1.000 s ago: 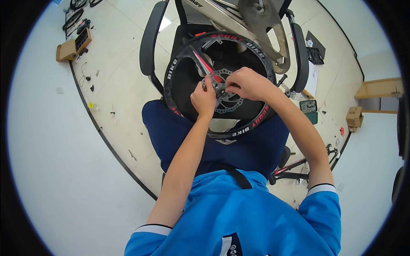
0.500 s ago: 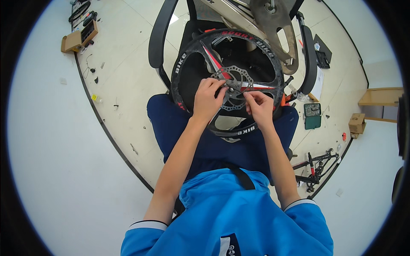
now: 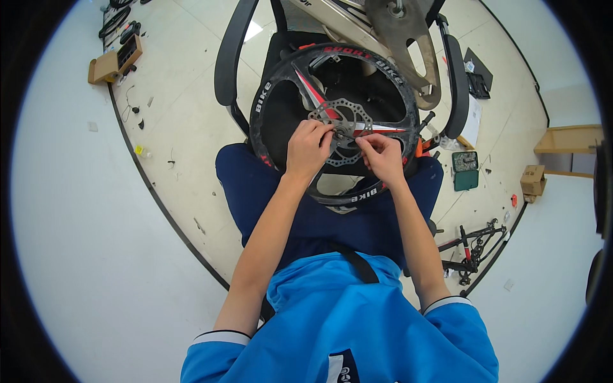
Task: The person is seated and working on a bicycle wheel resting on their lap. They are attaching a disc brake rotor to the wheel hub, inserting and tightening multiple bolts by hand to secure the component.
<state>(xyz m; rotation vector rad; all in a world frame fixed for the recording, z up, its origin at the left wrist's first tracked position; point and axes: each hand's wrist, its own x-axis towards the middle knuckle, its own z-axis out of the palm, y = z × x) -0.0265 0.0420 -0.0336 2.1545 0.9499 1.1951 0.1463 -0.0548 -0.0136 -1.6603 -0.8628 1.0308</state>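
Note:
A black bicycle wheel [image 3: 257, 121] with red-and-white spokes lies across my lap and a chair seat, its hub side facing up. A silver brake disc [image 3: 365, 121] with many holes surrounds the hub [image 3: 340, 133]. My left hand [image 3: 308, 150] is at the disc's left side, thumb and index finger pinched close to the hub. From the right, my right hand [image 3: 383, 156] reaches over the disc's edge, its thumb and index finger also pinched near the hub. Something thin and dark shows between the fingertips, too small to name.
Black armrests [image 3: 230, 64] flank the wheel, and a beige metal bicycle frame [image 3: 348, 22] lies just beyond it. On the floor at right are a green case [image 3: 466, 180] of small parts and a black bike frame [image 3: 469, 252]. A cardboard box [image 3: 105, 67] sits far left.
The wheel and both hands appear slightly further left in view. My left fingertips have drawn in tighter beside the hub; my right hand keeps its pinch.

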